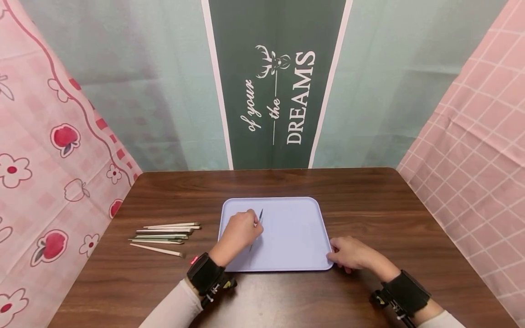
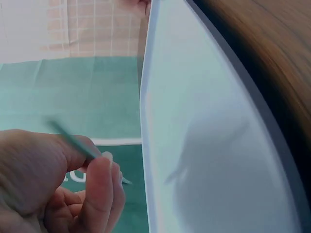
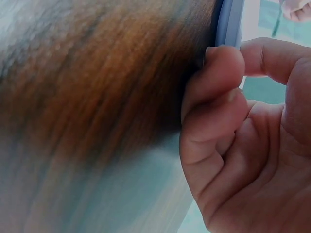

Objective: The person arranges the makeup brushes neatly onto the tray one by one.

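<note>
Between the thumb and fingertips of my left hand [image 1: 241, 231] is a slim dark green brush [image 1: 260, 215], held slantwise above the tray. The left wrist view shows this brush [image 2: 73, 140] crossing the fingers, with a fine tip beyond them. A pale lavender tray [image 1: 291, 234] with a low raised rim lies on the table under that hand. My right hand [image 1: 349, 253] pinches the tray's near right corner, thumb over the rim. In the right wrist view its fingers [image 3: 214, 111] are curled at the underside of the tray's edge [image 3: 232, 22].
Left of the tray, several brushes [image 1: 164, 236] with cream and green handles lie in a loose row on the brown wooden table [image 1: 361, 200]. A green curtain [image 1: 172, 91] hangs behind the table, with pink patterned cloths [image 1: 484, 127] at both sides.
</note>
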Tool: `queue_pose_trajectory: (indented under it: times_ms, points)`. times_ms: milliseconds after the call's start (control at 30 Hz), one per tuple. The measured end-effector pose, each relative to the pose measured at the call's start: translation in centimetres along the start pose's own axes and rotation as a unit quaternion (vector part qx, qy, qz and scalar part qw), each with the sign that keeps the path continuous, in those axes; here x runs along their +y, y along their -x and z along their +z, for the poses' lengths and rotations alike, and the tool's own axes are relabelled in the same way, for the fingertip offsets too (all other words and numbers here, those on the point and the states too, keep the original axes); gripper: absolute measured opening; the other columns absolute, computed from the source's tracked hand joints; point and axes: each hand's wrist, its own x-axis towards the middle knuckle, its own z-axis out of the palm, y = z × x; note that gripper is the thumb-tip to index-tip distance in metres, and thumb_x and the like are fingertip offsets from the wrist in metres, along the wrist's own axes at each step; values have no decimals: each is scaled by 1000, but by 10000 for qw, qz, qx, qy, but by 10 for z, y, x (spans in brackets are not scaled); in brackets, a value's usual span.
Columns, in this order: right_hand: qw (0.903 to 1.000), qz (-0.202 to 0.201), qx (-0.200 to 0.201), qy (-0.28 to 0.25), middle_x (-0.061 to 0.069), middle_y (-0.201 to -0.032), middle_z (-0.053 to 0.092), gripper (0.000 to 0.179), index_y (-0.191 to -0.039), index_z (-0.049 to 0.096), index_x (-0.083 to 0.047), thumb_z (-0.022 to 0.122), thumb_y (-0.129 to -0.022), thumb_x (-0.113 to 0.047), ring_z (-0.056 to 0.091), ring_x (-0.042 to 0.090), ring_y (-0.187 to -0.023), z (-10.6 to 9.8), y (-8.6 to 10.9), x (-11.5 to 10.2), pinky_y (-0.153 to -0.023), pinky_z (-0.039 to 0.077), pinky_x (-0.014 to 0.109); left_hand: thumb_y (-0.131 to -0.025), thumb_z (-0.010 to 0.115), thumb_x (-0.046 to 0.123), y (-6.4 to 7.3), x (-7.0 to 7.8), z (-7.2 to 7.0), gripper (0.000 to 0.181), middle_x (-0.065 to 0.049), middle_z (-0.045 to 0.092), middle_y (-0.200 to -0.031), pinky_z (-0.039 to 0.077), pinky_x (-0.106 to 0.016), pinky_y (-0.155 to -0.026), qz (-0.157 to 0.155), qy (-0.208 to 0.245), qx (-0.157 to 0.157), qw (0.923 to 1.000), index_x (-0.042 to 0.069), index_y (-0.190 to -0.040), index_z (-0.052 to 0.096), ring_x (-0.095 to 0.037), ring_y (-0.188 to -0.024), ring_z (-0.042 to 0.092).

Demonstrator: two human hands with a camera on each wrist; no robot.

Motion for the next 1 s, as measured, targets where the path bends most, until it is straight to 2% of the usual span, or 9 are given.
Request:
queue_pose_trajectory:
  times_ms: [100,300,600,800,1000]
  points:
    - [10000,23,-37,-3,0,-60,56,21,-74,53,-12,67,-89,-17,55,14,-44,0,-1,1,-43,41,27,-79,65,9,-6,10,8,4,1,58,-65,42,-29,-53,15,72,-53,10000,8,-80,61,-15,-55,50]
    - [10000,5,-65,32,-1,-60,56,20,-74,53,-13,66,-89,-17,56,13,-44,-1,-2,3,-43,41,26,-80,67,8,-14,27,19,6,3,55,-61,39,-27,-51,203,95,46,9997,10,-80,61,-14,-53,48]
    - [10000,-16,-33,-13,0,-60,56,21,-74,52,-12,67,-88,-16,55,13,-43,-2,-1,2,-43,41,27,-85,70,8,-24,51,35,6,-6,74,-79,53,-32,-62,438,71,78,9990,5,-90,72,-24,-69,69]
    - [10000,-43,16,-35,0,-60,55,21,-74,52,-12,67,-88,-15,55,14,-42,-1,-1,2,-43,41,28,-89,71,10,-30,64,43,7,-7,74,-79,53,-34,-63,568,-125,8,9983,6,-85,73,-24,-73,70]
    - [10000,45,-44,-26,0,-60,56,21,-74,52,-12,67,-88,-15,55,14,-43,-1,-1,1,-42,40,27,-91,70,13,-38,74,51,13,-3,71,-73,50,-30,-60,505,-127,-209,9984,9,-79,71,-19,-68,67]
